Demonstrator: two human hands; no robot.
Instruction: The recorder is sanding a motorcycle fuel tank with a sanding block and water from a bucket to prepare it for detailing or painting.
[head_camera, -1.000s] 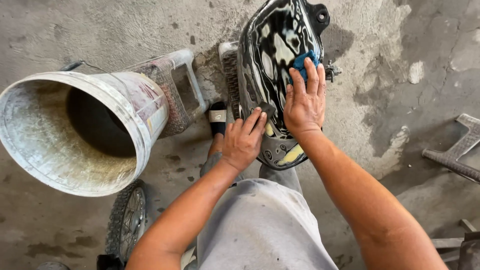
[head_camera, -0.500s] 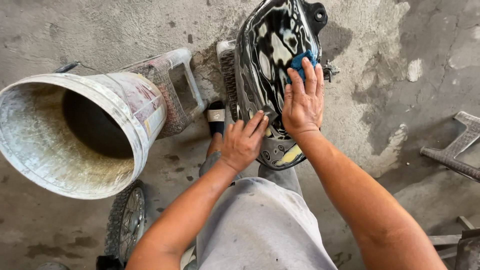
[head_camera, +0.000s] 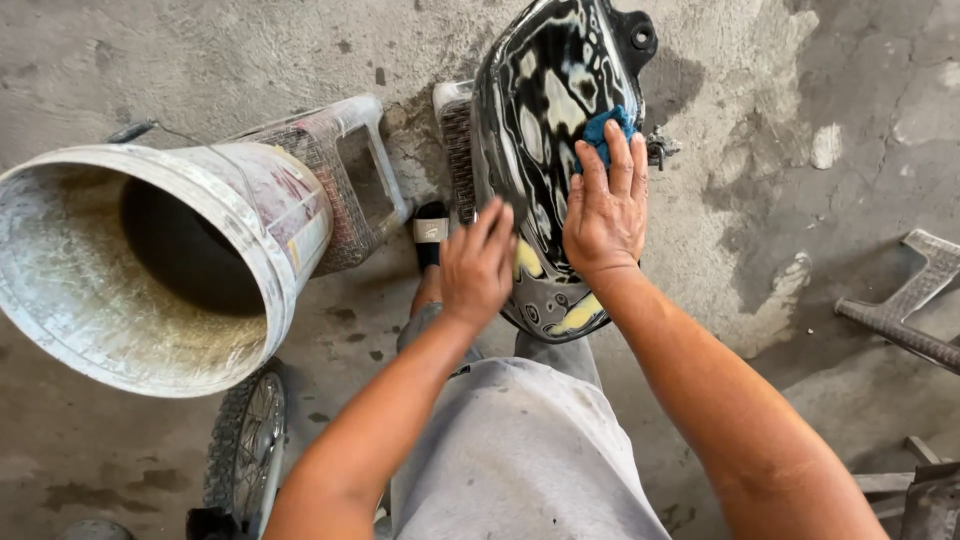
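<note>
A person bends over a glossy black motorcycle tank (head_camera: 545, 130) propped on the concrete floor (head_camera: 820, 240), the right hand (head_camera: 605, 215) pressing a blue pad (head_camera: 603, 130) flat against its wet top. The left hand (head_camera: 478, 265), fingers loosely spread and holding nothing, braces the near edge. The rubbing looks midway; untouched areas would call for steady pressure. A white bucket (head_camera: 150, 270) lies alongside.
</note>
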